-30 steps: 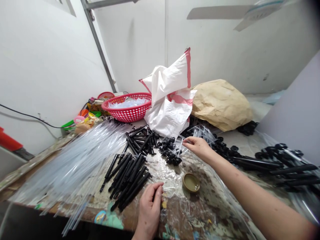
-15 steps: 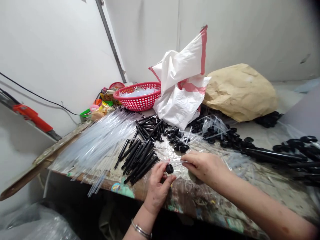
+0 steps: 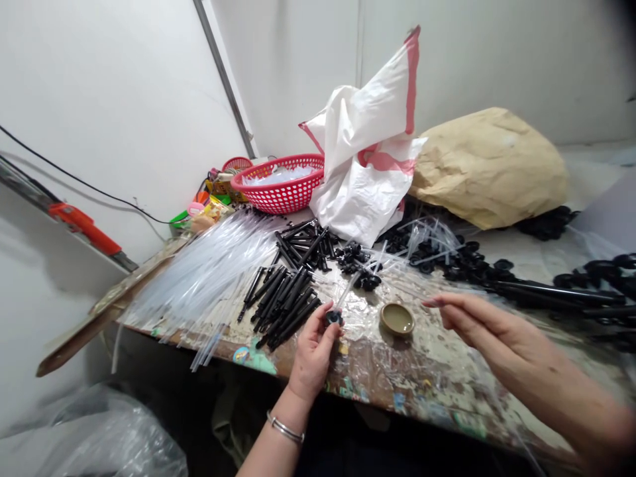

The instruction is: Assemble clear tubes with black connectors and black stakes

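My left hand [image 3: 314,344] is closed at the table's front edge, thumb and fingers round a black plastic cap [image 3: 334,318]. A thin clear tube [image 3: 350,288] slants up and away from this cap. To its right sits a small round dish [image 3: 397,319] of yellowish liquid. My right hand [image 3: 489,331] hovers past the dish, fingers stretched out, with nothing visible in them. Black tubular parts [image 3: 285,305] lie in a pile left of the cap. Small black caps [image 3: 365,275] are heaped behind it.
Long clear tubes [image 3: 209,265] spread over the table's left side. Behind them stands a red basket [image 3: 278,197]. A white sack [image 3: 368,179] and a brown paper bag [image 3: 489,169] are at the back. More black parts [image 3: 556,295] lie at right. A red-handled tool [image 3: 89,228] hangs at left.
My right hand has moved away to the right from the clear tube, uncovering the dish. My left hand keeps hold of the black cap, now turned with its tube pointing away.
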`<act>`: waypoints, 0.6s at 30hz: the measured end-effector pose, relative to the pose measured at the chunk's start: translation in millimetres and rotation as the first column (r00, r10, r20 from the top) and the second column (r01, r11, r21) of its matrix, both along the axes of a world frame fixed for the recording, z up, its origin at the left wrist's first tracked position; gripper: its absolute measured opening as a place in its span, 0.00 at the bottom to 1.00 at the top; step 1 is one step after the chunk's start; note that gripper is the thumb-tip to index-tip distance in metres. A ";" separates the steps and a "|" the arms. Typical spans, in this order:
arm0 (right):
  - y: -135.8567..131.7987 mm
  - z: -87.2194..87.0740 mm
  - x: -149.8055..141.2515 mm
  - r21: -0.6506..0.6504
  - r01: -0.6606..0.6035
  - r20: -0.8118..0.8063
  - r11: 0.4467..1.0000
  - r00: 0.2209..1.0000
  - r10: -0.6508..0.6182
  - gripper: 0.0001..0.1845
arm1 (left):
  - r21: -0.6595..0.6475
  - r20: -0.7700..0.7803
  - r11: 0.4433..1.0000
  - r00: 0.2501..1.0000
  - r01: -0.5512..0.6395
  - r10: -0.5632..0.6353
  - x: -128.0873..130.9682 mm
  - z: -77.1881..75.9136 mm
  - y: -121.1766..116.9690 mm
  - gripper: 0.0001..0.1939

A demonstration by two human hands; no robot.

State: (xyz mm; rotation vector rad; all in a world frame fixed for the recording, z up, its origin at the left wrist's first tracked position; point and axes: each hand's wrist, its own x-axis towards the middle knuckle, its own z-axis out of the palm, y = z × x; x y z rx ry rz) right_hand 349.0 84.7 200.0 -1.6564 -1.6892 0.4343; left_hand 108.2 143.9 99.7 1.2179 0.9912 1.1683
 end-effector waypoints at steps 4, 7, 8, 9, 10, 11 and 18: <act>0.4 -21.2 12.8 0.011 0.020 0.114 1.000 0.993 -0.021 0.18 | -0.069 0.126 0.997 0.992 0.018 -0.010 0.5 3.6 1.6 0.18; 7.6 -32.6 16.4 0.028 -0.033 0.255 0.999 0.967 0.025 0.16 | -0.079 0.174 0.996 0.984 0.045 -0.031 -0.1 4.4 3.2 0.17; 10.2 -35.2 16.7 0.019 -0.040 0.314 0.999 0.949 0.032 0.16 | -0.083 0.177 0.995 0.983 0.057 -0.042 -0.5 4.4 3.7 0.17; 12.5 -37.2 16.7 0.008 -0.040 0.373 0.999 0.927 0.034 0.16 | -0.087 0.175 0.994 0.983 0.068 -0.052 -1.0 4.2 4.1 0.17; 14.8 -38.8 16.3 -0.002 -0.036 0.427 0.999 0.904 0.033 0.16 | -0.091 0.171 0.993 0.983 0.078 -0.062 -1.5 4.1 4.4 0.18; 16.8 -39.9 15.7 -0.010 -0.032 0.476 0.999 0.879 0.033 0.16 | -0.094 0.170 0.992 0.983 0.086 -0.069 -2.0 4.1 4.7 0.18; 26.1 -39.1 8.9 -0.019 -0.027 0.649 0.999 0.760 0.032 0.13 | -0.157 0.224 0.983 0.973 0.099 -0.062 -3.7 7.6 5.7 0.17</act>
